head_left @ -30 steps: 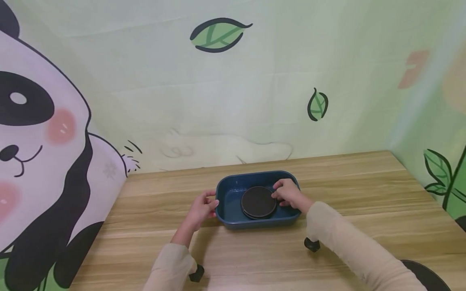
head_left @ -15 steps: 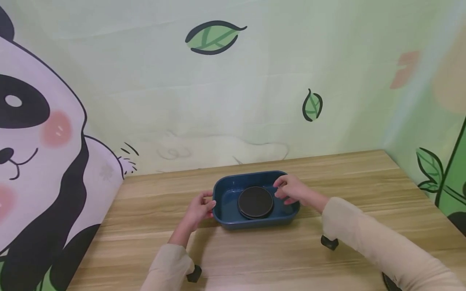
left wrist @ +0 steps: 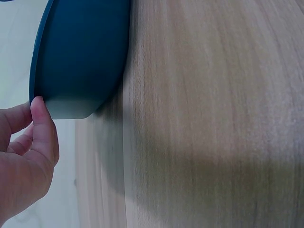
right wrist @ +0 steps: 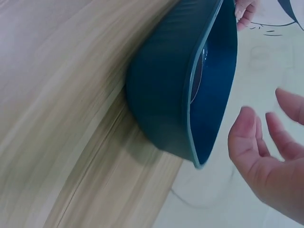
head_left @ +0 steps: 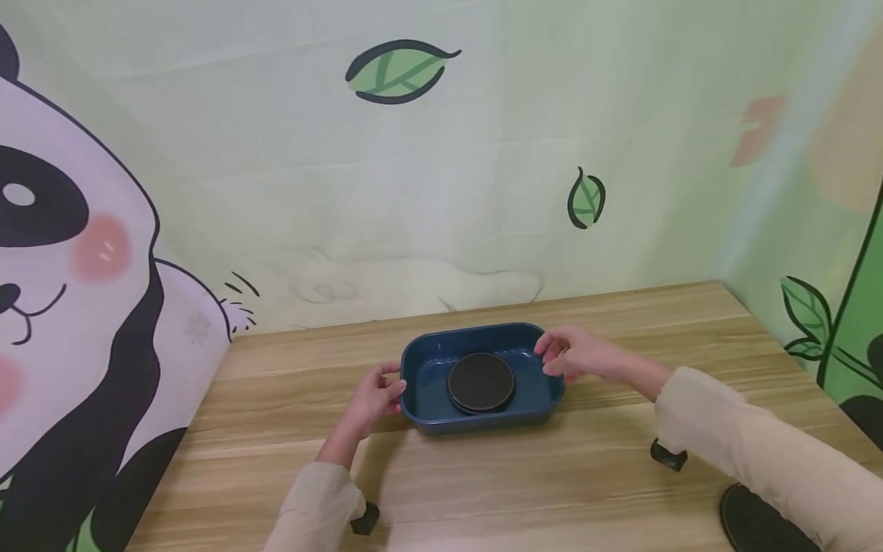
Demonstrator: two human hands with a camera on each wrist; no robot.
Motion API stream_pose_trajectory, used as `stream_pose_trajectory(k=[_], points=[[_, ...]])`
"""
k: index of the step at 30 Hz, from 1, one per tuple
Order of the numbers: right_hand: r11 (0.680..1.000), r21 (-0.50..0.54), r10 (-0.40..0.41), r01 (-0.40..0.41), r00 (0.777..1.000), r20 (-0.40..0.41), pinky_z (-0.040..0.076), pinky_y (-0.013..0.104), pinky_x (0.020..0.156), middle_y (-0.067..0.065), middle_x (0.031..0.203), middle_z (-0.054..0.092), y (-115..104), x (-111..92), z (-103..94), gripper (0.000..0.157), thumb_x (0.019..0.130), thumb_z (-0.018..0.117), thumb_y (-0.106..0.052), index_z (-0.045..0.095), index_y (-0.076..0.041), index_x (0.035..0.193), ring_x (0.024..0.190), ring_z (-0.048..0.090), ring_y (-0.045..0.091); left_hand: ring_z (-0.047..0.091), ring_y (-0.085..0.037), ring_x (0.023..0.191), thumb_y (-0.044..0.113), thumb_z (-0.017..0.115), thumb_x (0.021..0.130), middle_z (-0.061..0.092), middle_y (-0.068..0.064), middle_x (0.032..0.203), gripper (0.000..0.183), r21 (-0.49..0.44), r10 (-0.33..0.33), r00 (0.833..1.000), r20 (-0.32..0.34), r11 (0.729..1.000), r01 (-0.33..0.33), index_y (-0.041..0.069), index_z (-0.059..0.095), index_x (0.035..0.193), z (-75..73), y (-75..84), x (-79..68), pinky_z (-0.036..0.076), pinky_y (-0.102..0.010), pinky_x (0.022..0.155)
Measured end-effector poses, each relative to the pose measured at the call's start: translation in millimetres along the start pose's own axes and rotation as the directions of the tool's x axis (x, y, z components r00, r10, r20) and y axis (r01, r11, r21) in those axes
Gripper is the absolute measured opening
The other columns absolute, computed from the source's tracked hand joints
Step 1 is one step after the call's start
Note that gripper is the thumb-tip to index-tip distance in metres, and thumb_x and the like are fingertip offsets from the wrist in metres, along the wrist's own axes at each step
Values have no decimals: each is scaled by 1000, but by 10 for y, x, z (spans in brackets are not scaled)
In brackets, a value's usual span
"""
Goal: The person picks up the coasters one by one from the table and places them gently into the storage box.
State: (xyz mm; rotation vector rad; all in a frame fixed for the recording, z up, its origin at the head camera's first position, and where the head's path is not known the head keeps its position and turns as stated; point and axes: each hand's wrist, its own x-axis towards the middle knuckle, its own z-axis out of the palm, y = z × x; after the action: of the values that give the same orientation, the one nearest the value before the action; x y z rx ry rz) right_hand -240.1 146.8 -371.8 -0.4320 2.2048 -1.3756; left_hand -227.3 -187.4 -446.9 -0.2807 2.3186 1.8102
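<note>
A deep blue rectangular tray [head_left: 483,424] with rounded corners stands on the table. Inside it, near the middle, lies a small stack of flat, black round discs [head_left: 480,382] resembling coasters. My left hand [head_left: 373,398] holds the tray's left end, thumb at the rim; in the left wrist view the fingers [left wrist: 19,118] curl by the same rim. At the opposite end, my right hand [head_left: 578,354] hovers by the rim with loosely bent fingers and nothing in them. In the right wrist view a gap separates these fingers [right wrist: 244,128] from the tray wall.
Another black round disc [head_left: 762,521] lies at the table's lower right, partly covered by the right sleeve [head_left: 766,445]. Behind the wood-grain table [head_left: 290,383] hangs a printed cloth [head_left: 483,192] with a panda and leaves. Black wrist devices sit under both cuffs.
My right hand has withdrawn from the discs inside the tray, moving right to the rim, and its fingers have loosened. The left hand stays at the left end.
</note>
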Motion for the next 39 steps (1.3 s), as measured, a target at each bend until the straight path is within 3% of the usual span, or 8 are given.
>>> stream_pose_trajectory(k=[6, 12, 19, 28, 39], points=[[998, -41, -43, 46, 998, 50, 44, 31, 60, 10, 88, 49, 79, -169, -119, 32, 78, 59, -6, 47, 6, 106, 75, 49, 18, 52, -14, 64, 4, 51, 87, 49, -9, 84, 35, -1, 3, 1000, -6, 1000, -3, 0, 44, 121, 7, 15, -5, 49, -22, 55], [991, -90, -95, 103, 991, 95, 43, 26, 56, 10, 88, 50, 170, -315, -221, 34, 77, 60, -5, 47, 9, 106, 65, 46, 12, 52, -14, 64, 4, 51, 87, 48, -7, 83, 34, -4, 8, 1000, -1, 1000, -8, 0, 45, 120, 11, 10, -2, 48, -22, 55], [991, -102, -73, 87, 988, 135, 41, 22, 55, 13, 89, 50, 242, -473, -287, 35, 79, 61, -6, 47, 8, 108, 62, 46, 9, 52, -13, 63, 3, 51, 87, 48, -8, 84, 33, -5, 15, 1000, -1, 1000, -15, 0, 45, 120, 10, 7, 2, 48, -22, 55], [984, -150, -69, 95, 984, 164, 45, 25, 57, 10, 90, 51, 422, -718, -380, 40, 79, 64, -15, 48, 7, 108, 78, 51, 13, 51, -12, 61, 2, 50, 87, 48, -7, 82, 33, -8, 18, 1000, 4, 1000, -18, -2, 44, 120, 14, 4, -9, 47, -21, 53], [981, -182, -32, 65, 983, 180, 48, 27, 64, 15, 95, 50, 686, -931, -459, 43, 78, 65, -17, 47, 7, 110, 80, 52, 14, 51, -11, 60, 3, 51, 87, 49, -8, 83, 33, -24, 20, 1000, 2, 1000, -20, 0, 44, 119, 11, -24, 29, 47, -20, 53]])
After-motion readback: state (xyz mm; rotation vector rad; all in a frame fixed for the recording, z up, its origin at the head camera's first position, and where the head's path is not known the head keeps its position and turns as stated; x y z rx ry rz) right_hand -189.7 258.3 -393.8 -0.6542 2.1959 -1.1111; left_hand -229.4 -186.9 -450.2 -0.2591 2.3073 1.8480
